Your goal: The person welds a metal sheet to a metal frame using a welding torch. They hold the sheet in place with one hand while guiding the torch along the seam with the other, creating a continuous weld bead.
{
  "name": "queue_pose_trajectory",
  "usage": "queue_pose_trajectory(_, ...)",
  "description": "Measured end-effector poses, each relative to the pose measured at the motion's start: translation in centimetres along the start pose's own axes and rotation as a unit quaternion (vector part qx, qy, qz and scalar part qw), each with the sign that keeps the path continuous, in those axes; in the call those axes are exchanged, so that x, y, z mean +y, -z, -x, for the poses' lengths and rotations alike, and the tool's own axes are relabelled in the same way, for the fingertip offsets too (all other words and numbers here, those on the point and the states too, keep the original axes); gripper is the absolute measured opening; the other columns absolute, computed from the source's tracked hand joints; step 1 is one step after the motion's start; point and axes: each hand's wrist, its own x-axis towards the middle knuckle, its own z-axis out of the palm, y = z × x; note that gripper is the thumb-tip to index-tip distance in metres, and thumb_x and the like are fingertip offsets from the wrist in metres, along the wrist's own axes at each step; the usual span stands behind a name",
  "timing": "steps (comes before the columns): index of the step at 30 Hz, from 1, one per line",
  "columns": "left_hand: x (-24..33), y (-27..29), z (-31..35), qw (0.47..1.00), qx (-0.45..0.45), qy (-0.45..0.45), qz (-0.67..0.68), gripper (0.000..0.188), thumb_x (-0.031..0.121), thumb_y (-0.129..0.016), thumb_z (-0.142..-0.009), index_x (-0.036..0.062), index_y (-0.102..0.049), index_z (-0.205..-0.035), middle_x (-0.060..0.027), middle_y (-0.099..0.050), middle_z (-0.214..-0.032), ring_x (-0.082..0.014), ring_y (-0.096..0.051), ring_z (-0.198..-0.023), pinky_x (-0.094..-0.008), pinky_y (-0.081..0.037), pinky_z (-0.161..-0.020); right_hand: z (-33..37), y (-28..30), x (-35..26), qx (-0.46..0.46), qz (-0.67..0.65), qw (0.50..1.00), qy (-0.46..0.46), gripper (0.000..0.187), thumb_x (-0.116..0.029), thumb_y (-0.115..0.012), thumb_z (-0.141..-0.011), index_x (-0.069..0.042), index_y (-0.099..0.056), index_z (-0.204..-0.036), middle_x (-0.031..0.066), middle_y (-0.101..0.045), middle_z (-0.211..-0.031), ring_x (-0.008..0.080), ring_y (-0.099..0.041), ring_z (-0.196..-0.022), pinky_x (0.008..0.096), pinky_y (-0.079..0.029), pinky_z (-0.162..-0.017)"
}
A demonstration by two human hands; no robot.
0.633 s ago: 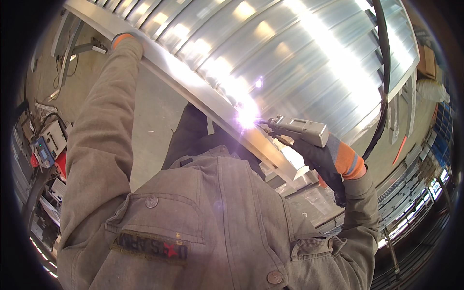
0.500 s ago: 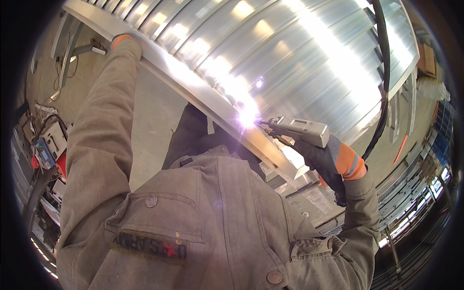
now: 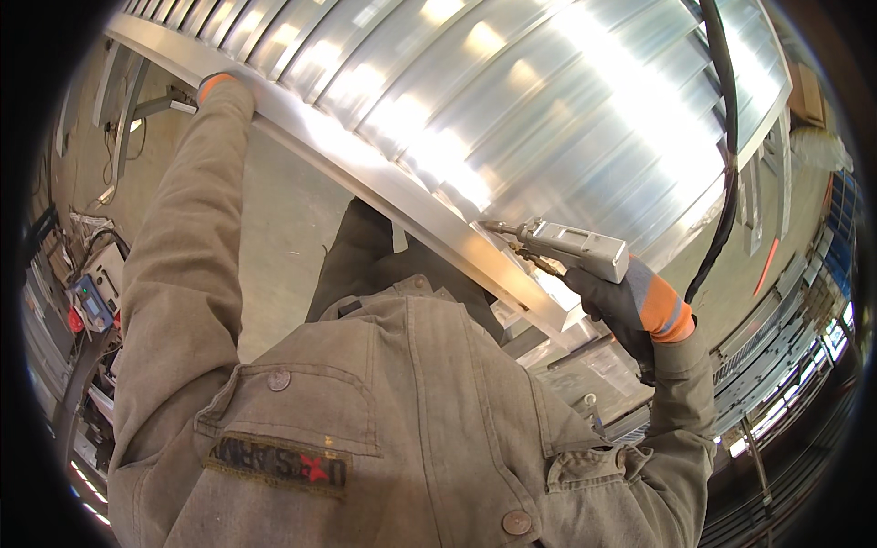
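A handheld welding gun (image 3: pixel 577 247) with a silver body is in my right hand (image 3: pixel 614 300), gloved in dark grey and orange, the fingers wrapped round its grip. Its nozzle meets the near rail of a ribbed metal panel (image 3: pixel 539 137), beside the ends of the slats; no arc glows there. My left arm reaches out to the same metal rail (image 3: pixel 402 187), further left. Of my left hand (image 3: pixel 216 85), only the orange glove cuff shows; its fingers are hidden from view. Strong glare lies across the slats.
A thick black cable (image 3: pixel 722 82) runs over the panel's right side and down past my right wrist. Metal support legs (image 3: pixel 775 178) stand beneath the panel. At the left is a machine with a small blue screen (image 3: pixel 89 299). Long metal stock (image 3: pixel 767 324) lies at the right.
The bright violet-white welding flash at the nozzle has gone out. The gun and my right hand have shifted slightly right. My left hand appears slightly further left along the rail.
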Motion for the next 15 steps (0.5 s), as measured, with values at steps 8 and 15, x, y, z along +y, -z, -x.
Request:
queue_pose_trajectory(8,-0.8,0.4,0.2,1.000,-0.007,-0.008,0.010,0.062,0.057,-0.052,-0.111,0.0166,-0.075,-0.152,-0.0097,-0.071,-0.159,-0.0309,-0.068,-0.146,-0.0459,-0.053,-0.122,-0.7,-0.4,0.5,-0.001,0.007,1.000,0.016,0.066,-0.051,-0.077,-0.108,-0.002,-0.069,-0.152,0.0025,-0.070,-0.092,0.0111,-0.059,-0.078,0.0316,-0.052,-0.068)
queue_pose_trajectory(15,-1.1,0.0,-0.6,0.999,-0.027,-0.007,0.028,0.061,0.054,-0.051,-0.112,0.0150,-0.074,-0.153,-0.0109,-0.070,-0.161,-0.0312,-0.067,-0.147,-0.0461,-0.052,-0.123,-0.4,-0.5,-0.5,-0.001,0.017,0.999,0.035,0.060,-0.048,-0.074,-0.111,-0.009,-0.069,-0.156,0.0035,-0.074,-0.094,0.0129,-0.060,-0.079,0.0348,-0.053,-0.070)
